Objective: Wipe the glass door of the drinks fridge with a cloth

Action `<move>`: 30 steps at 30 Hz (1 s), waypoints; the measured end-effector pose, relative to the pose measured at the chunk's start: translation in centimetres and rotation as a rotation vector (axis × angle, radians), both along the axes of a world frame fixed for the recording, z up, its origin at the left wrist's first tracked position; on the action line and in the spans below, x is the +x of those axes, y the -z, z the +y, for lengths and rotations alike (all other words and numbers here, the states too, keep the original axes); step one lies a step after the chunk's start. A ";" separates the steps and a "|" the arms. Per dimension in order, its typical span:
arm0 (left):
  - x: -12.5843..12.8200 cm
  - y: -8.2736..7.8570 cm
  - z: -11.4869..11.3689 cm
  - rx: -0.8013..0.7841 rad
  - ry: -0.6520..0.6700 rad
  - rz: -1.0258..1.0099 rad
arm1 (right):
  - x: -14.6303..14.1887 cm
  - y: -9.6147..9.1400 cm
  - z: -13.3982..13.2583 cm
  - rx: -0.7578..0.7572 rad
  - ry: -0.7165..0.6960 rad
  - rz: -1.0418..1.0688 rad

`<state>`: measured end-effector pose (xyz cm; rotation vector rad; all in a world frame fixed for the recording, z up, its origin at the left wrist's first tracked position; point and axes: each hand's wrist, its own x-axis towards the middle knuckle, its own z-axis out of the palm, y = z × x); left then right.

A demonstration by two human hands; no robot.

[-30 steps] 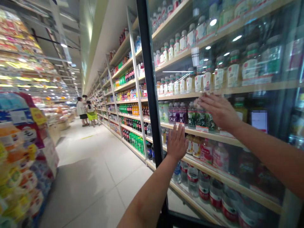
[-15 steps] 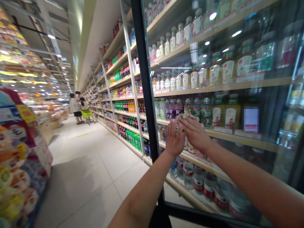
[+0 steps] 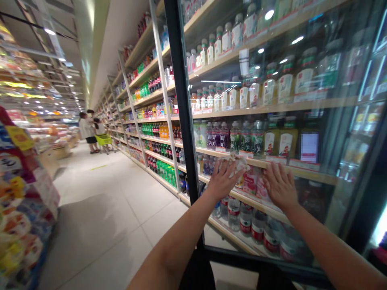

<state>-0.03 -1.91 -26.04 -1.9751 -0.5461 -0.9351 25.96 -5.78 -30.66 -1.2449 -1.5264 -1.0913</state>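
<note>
A glass cooler door (image 3: 302, 133) with a black frame (image 3: 181, 121) stands in front of me, rows of drink bottles behind it. My left hand (image 3: 222, 182) presses a crumpled whitish cloth (image 3: 237, 161) against the glass near the frame, fingers curled over it. To its right my right hand (image 3: 279, 186) lies flat on the glass with fingers spread and nothing in it.
Open shelves of soft drinks (image 3: 154, 133) run down the aisle to the left. A stacked snack display (image 3: 18, 193) stands at the left edge. Far down the tiled aisle (image 3: 105, 209), people (image 3: 86, 131) stand by a green trolley (image 3: 103, 140).
The cloth has passed from my right hand to my left. My right hand came down from higher on the glass and now lies flat to the right of the left hand.
</note>
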 end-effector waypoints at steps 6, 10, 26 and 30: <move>-0.1 -4.1 0.4 -0.035 -0.111 -0.173 | -1.1 2.7 1.1 0.061 0.070 0.066; 0.4 -4.5 1.0 0.008 -0.040 -0.167 | -0.7 2.9 1.4 0.075 0.060 0.072; -0.8 -5.7 1.7 0.108 0.061 -0.124 | -0.6 2.4 1.4 0.094 0.166 -0.037; 0.6 -1.4 0.7 -0.014 0.075 -0.024 | -0.8 2.0 1.5 0.089 0.207 -0.039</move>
